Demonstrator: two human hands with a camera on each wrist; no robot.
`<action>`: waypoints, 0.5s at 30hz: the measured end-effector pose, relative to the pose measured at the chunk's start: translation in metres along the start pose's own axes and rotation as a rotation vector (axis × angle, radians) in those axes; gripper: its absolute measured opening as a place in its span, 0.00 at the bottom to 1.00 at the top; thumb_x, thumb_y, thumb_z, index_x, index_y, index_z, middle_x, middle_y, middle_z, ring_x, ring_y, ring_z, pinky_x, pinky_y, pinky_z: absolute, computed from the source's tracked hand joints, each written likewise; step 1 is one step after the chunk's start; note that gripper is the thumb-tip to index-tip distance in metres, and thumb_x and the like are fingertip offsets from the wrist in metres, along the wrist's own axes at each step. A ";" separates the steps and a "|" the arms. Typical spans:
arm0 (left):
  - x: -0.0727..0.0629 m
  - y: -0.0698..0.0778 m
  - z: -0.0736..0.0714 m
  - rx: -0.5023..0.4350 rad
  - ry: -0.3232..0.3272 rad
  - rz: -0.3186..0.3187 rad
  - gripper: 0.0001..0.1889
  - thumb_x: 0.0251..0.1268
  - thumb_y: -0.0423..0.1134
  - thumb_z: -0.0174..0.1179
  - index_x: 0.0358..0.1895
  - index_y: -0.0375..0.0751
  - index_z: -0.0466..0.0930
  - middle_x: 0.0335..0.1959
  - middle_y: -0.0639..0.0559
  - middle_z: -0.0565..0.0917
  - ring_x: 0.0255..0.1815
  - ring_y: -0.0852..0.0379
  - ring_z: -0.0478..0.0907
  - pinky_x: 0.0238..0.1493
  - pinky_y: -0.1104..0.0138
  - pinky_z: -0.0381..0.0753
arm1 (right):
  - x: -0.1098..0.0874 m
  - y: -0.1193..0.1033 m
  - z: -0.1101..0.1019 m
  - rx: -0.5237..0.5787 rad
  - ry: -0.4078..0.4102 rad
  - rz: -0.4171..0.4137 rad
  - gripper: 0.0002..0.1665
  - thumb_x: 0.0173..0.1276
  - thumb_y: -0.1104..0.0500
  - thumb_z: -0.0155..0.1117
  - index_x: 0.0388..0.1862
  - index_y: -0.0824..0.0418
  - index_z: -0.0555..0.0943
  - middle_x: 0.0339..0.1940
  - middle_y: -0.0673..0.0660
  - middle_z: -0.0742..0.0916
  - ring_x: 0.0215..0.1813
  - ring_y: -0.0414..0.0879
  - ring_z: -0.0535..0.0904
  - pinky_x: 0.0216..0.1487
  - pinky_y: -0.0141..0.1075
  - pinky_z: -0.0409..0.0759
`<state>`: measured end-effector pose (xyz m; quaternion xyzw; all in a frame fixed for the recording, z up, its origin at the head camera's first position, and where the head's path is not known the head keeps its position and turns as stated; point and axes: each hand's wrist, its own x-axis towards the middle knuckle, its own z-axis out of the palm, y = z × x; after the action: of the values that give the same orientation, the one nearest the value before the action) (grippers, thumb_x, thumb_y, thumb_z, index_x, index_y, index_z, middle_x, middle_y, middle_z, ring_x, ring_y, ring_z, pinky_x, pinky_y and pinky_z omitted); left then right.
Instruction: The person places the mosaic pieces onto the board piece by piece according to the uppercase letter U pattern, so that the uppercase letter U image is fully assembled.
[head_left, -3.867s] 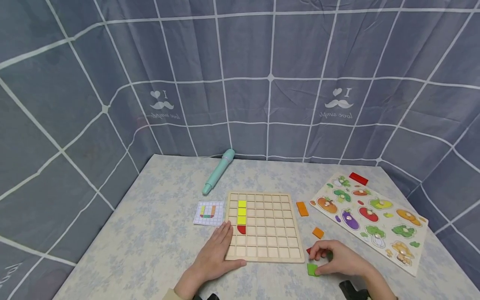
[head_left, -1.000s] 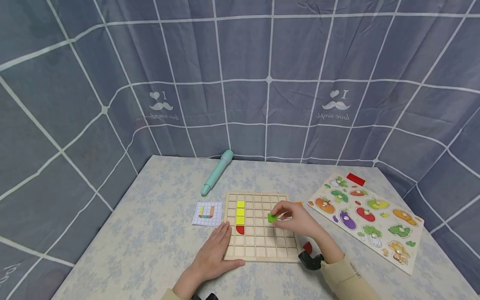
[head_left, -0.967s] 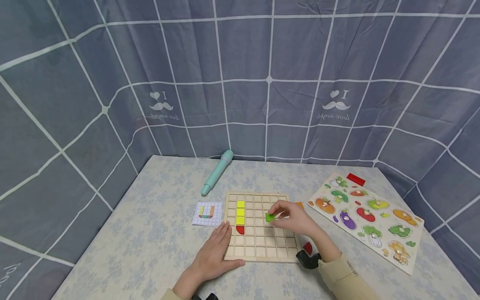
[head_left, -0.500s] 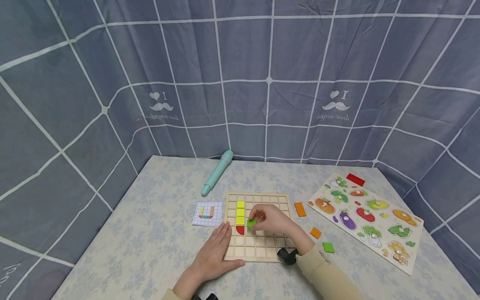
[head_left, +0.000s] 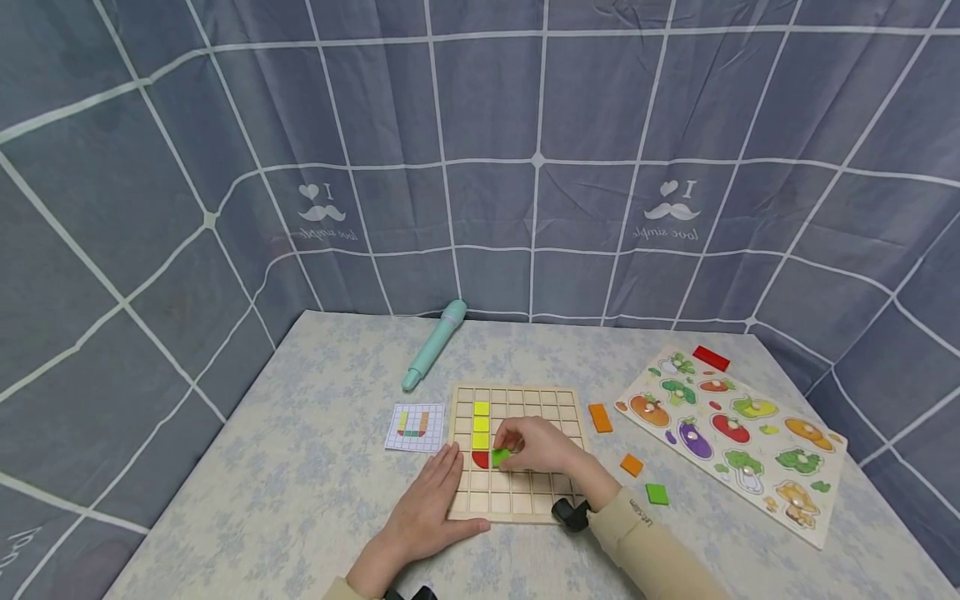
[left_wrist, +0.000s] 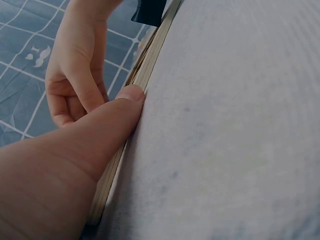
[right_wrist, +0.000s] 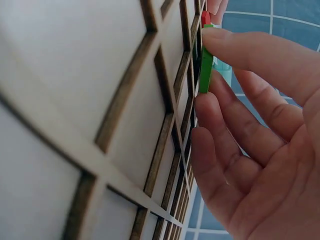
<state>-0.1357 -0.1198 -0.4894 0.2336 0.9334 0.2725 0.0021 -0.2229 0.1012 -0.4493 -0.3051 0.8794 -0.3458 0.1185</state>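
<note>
A wooden grid board lies on the table, with a column of yellow square tiles and a red quarter-round tile below them. My right hand pinches a green square tile at the cell just right of the red one. In the right wrist view, the thumb presses the near end of this green tile, which stands tilted against the grid. My left hand rests straight-fingered on the board's left front corner. The left thumb touches the board's edge in the left wrist view.
Right of the board lie a long orange tile, a small orange tile and another green tile. Beyond them are a vegetable puzzle board and a red bar. A pattern card and a turquoise stick lie left.
My right hand has picked up the green tile right of the board, carried it left over the grid and lowered it beside the red tile. The left hand has stayed put.
</note>
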 end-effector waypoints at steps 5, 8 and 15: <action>0.000 0.000 0.000 0.003 -0.007 -0.001 0.51 0.58 0.67 0.53 0.70 0.27 0.53 0.73 0.38 0.52 0.74 0.46 0.44 0.70 0.52 0.52 | 0.000 -0.001 0.000 -0.003 -0.007 -0.015 0.12 0.53 0.62 0.74 0.35 0.56 0.80 0.32 0.47 0.83 0.35 0.40 0.77 0.38 0.32 0.78; 0.000 -0.001 0.000 0.001 -0.005 -0.002 0.51 0.58 0.67 0.53 0.71 0.27 0.52 0.73 0.38 0.52 0.74 0.46 0.44 0.70 0.52 0.52 | -0.001 -0.001 -0.001 -0.003 -0.013 -0.010 0.13 0.53 0.61 0.74 0.36 0.57 0.80 0.33 0.48 0.83 0.36 0.41 0.77 0.39 0.32 0.78; 0.000 -0.001 0.001 0.003 -0.007 -0.006 0.51 0.57 0.68 0.53 0.71 0.28 0.52 0.73 0.38 0.52 0.74 0.46 0.44 0.70 0.52 0.52 | -0.013 -0.008 -0.014 -0.013 0.006 0.020 0.15 0.54 0.62 0.72 0.40 0.59 0.80 0.37 0.51 0.84 0.39 0.44 0.78 0.41 0.37 0.78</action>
<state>-0.1359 -0.1196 -0.4906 0.2315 0.9346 0.2701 0.0058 -0.2149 0.1120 -0.4342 -0.2962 0.8848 -0.3399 0.1172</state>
